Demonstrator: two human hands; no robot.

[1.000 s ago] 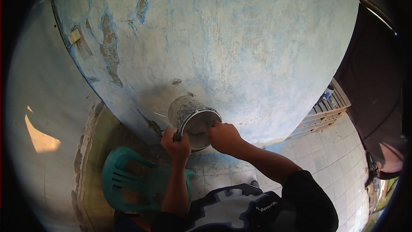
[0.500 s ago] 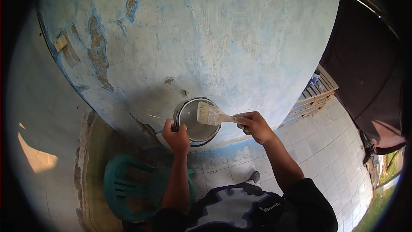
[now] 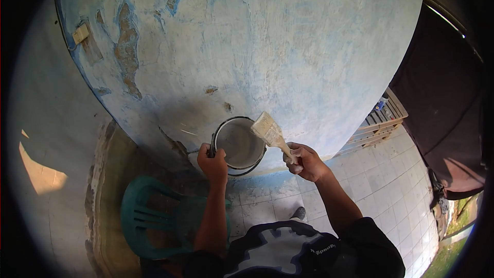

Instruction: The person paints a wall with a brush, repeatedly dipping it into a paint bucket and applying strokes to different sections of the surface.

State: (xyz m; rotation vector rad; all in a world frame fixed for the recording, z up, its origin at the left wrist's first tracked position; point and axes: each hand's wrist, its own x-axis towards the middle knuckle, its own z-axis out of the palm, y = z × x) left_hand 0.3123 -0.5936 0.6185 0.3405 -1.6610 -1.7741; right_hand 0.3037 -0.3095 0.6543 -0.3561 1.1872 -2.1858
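Paintbrush bristles whitish, tilted up over grey-coated paint can.

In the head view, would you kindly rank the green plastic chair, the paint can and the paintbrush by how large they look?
1. green plastic chair, clearly largest, though partly hidden by the arm.
2. paint can, held by the left hand.
3. paintbrush, in the right hand, smallest.

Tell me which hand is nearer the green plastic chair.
Left. The left hand grips the paint can rim just above the green plastic chair; the right hand holds the paintbrush farther right.
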